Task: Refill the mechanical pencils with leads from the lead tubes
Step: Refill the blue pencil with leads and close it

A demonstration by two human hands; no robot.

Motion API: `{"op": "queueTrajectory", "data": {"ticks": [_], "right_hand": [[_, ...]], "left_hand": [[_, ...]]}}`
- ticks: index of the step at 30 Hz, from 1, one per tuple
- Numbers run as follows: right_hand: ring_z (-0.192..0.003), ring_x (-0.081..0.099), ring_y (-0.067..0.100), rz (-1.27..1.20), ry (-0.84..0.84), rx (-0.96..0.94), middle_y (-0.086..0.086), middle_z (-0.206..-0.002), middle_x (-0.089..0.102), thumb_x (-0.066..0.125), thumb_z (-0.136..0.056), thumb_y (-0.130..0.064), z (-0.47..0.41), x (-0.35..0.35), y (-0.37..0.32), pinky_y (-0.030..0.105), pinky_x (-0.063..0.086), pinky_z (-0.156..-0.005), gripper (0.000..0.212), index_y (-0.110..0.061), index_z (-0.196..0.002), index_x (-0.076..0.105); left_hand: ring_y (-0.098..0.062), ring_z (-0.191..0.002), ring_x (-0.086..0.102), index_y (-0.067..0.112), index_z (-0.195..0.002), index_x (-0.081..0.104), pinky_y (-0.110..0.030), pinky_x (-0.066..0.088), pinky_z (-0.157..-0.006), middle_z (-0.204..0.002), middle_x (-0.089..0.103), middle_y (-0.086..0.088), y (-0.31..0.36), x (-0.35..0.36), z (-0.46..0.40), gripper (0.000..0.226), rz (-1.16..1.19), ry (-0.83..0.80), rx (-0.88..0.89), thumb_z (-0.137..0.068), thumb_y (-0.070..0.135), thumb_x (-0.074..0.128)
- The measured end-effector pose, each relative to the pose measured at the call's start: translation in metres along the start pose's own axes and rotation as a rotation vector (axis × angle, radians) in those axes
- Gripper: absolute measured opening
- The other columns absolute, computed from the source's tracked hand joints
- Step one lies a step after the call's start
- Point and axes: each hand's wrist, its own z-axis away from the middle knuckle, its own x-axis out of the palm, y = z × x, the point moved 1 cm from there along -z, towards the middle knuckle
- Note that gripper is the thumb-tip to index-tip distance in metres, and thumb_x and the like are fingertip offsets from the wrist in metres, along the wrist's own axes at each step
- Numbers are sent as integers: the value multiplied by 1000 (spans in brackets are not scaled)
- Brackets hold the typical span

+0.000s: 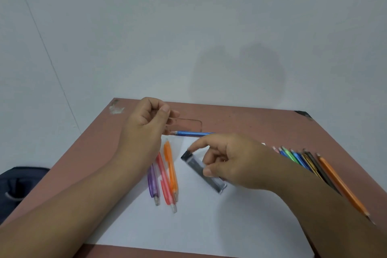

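Right hand (236, 163) holds the lead tube (204, 172) on the white paper (209, 226), thumb on its side, forefinger on the black cap, likely to open it. Tube's long axis runs diagonally, cap end up-left. Left hand (146, 123) hovers above the table (261, 119), fingers curled, thumb to forefinger; contents cannot be told. Blue pencil (191, 133) lies crosswise beyond, tip pointing left. Purple, pink, orange pencils (165, 176) lie beside the tube.
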Motion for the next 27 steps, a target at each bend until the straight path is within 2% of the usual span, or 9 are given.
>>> {"op": "queueTrajectory", "data": {"ticks": [6, 8, 10, 13, 15, 19, 21, 23, 27], "right_hand": [[-87, 64, 2, 200, 7, -75, -20, -90, 72, 67, -94, -30, -3, 2, 2, 21, 55, -79, 14, -36, -103, 77], [-79, 61, 2, 284, 213, -174, -17, -82, 70, 68, -93, -36, -4, 1, 6, 23, 51, -70, 12, -31, -91, 78], [-65, 53, 4, 288, 548, -299, -17, -68, 59, 71, -87, -39, -4, -4, 10, 20, 41, -60, 12, -29, -82, 74], [-64, 49, 7, 328, 779, -334, -20, -72, 44, 72, -84, -36, -6, -7, 14, 24, 43, -58, 12, -29, -93, 74], [-68, 54, 10, 341, 783, -322, -19, -79, 48, 69, -86, -36, -9, -4, 16, 29, 49, -60, 18, -29, -101, 75], [-70, 59, 16, 296, 751, -327, -7, -81, 62, 66, -90, -29, -14, 2, 18, 36, 52, -61, 12, -28, -93, 78], [-68, 58, 13, 297, 790, -316, -7, -80, 64, 70, -89, -23, -14, 1, 19, 34, 52, -62, 9, -26, -91, 78], [-66, 55, 9, 298, 834, -287, -9, -79, 65, 73, -87, -17, -14, -1, 20, 30, 52, -63, 11, -25, -92, 79], [-66, 56, 6, 172, 833, -166, -14, -76, 62, 75, -88, -18, -14, -6, 21, 20, 47, -64, 13, -30, -88, 79]], "left_hand": [[-3, -82, 64, 24, -92, 66, -24, 51, -78, -92, 73, 13, -3, 2, 1, 13, -125, -69, 32, -100, 25, 57], [0, -80, 62, 30, -90, 67, -20, 48, -75, -91, 71, 16, -4, 2, 2, 11, -199, -99, 60, -98, 29, 59], [0, -77, 60, 33, -89, 66, -10, 43, -68, -90, 71, 15, -5, 3, 3, 10, -265, -122, 92, -97, 31, 61], [-2, -86, 62, 37, -88, 64, -4, 42, -68, -91, 71, 17, -2, 7, 6, 9, -330, -148, 158, -96, 34, 61], [-1, -91, 60, 39, -89, 63, -3, 40, -70, -91, 69, 18, 1, 8, 9, 9, -368, -163, 234, -96, 33, 61], [0, -93, 59, 45, -89, 59, -3, 39, -72, -89, 65, 22, 2, 11, 10, 15, -424, -164, 379, -96, 32, 61], [1, -97, 59, 40, -97, 66, -4, 40, -77, -95, 66, 23, 0, 12, 6, 12, -400, -185, 378, -98, 37, 55], [2, -108, 57, 36, -113, 69, -8, 40, -89, -108, 67, 25, -4, 13, 0, 26, -396, -239, 345, -100, 41, 47], [-3, -116, 54, 37, -122, 69, -27, 44, -102, -123, 66, 21, -19, 15, -17, 27, -679, -374, 345, -101, 37, 52]]}}
